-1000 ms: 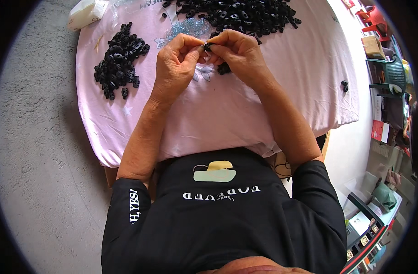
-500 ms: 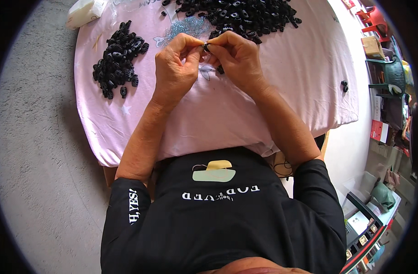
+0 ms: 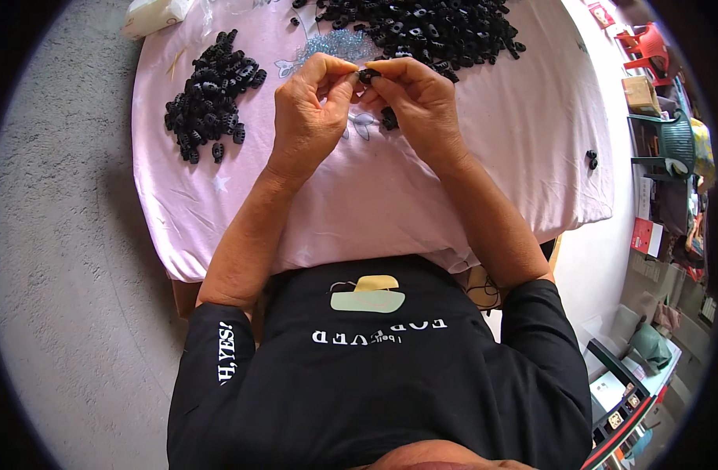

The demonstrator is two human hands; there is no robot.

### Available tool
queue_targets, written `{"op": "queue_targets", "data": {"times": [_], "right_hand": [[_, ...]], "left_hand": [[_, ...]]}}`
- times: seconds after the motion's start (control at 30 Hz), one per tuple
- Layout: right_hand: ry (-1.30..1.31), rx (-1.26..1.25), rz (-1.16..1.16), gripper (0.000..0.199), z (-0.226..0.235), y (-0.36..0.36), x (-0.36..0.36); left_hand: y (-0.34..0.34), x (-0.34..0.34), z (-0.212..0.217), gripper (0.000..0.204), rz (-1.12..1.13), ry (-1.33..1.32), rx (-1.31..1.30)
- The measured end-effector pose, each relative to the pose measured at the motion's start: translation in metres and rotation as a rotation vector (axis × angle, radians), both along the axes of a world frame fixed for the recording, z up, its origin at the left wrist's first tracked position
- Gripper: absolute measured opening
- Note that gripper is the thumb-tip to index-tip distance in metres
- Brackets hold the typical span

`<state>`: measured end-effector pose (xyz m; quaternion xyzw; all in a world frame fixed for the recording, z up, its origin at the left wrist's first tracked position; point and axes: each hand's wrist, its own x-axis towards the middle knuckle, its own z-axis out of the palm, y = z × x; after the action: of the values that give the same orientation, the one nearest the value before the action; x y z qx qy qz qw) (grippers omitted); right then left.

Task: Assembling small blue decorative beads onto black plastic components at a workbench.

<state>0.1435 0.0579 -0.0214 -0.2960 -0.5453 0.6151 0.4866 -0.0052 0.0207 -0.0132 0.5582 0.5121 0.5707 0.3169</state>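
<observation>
Above counter (image 3: 531,157) with pink cloth, both hands raised together at centre. Left hand (image 3: 308,117) and right hand (image 3: 422,110) pinch one small black plastic piece (image 3: 368,75) between thumbs and forefingers, other fingers curled in; piece held clear of cloth. Second black piece (image 3: 389,119) lies just under right hand. Small heap of black pieces (image 3: 210,94) left of hands, well apart. Large heap (image 3: 422,27) along far edge, near fingertips. Lone black piece (image 3: 591,159) near right edge.
</observation>
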Motion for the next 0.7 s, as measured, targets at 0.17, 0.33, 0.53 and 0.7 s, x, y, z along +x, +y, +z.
{"op": "queue_targets", "data": {"times": [0.17,0.33,0.53,0.7], "right_hand": [[0.065,-0.097,0.01,0.011,0.003,0.002,0.003],[0.028,-0.027,0.014,0.01,-0.004,0.004,0.003],[-0.207,0.252,-0.132,0.01,-0.017,0.005,-0.001],[-0.164,0.171,-0.13,0.01,-0.008,0.001,-0.003]], "left_hand": [[0.001,0.0,0.0,0.002,-0.02,-0.021,-0.001],[0.0,-0.004,-0.001,0.006,-0.07,0.034,-0.06],[-0.001,0.001,0.001,0.004,-0.007,0.017,-0.1],[-0.001,0.002,0.001,0.005,-0.022,-0.051,-0.103]]}}
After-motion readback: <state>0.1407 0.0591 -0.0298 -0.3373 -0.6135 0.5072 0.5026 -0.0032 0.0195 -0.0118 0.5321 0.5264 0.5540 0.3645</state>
